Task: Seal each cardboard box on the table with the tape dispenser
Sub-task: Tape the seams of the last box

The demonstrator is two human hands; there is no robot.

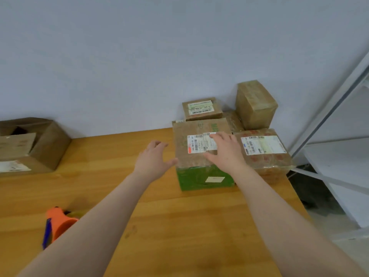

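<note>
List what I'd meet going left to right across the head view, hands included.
open cardboard box → orange tape dispenser → left hand → green-sided box → taped box with a white label → white shelf

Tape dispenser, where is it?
In the head view, the orange tape dispenser lies on the table, near left, partly hidden behind the left forearm.
</note>
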